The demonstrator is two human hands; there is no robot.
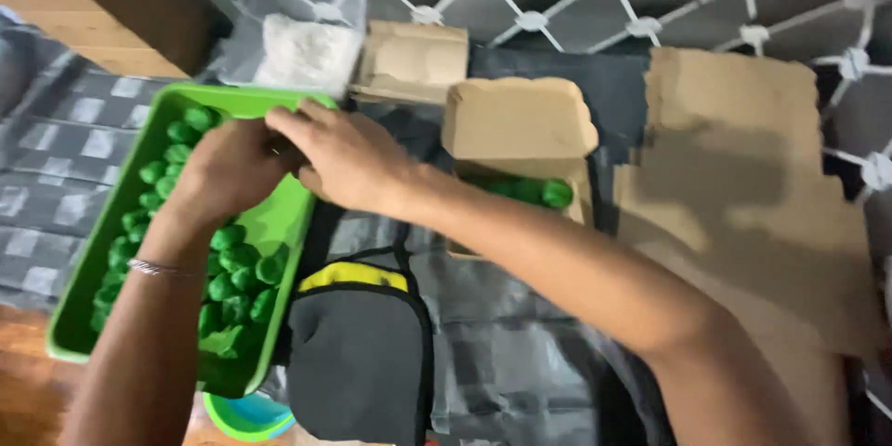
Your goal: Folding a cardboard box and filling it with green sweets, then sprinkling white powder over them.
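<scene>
A bright green tray (88, 265) at the left holds several small green balls (243, 265). My left hand (228, 167) is over the tray with its fingers curled among the balls; what it grips is hidden. My right hand (348, 156) reaches across from the right and rests against the left one at the tray's right rim, fingers bent. An open brown paper box (516, 121) stands just right of the hands, with a few green balls (531, 190) inside it.
A clear plastic tub of white material (302, 46) stands behind the tray, beside another brown box (413, 60). Stacked flat cardboard (743, 177) lies at the right. A black and yellow bag (358, 353) lies in front, on a grey checked cloth (56, 167). A net hangs behind.
</scene>
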